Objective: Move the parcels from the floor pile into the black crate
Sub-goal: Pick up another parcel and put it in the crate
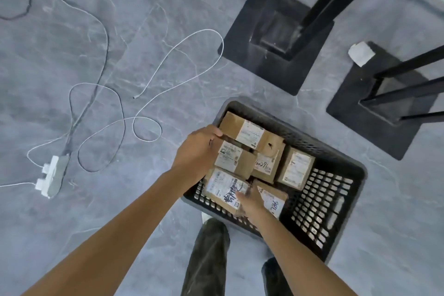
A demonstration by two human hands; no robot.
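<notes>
Cardboard parcels [295, 170] crowd the left half of the black crate [322, 202]; its right half is open mesh. Two black stand bases [262, 38] sit just beyond. Cables [223, 43] and a power strip [51, 175] litter the floor [144, 31] at left.
</notes>
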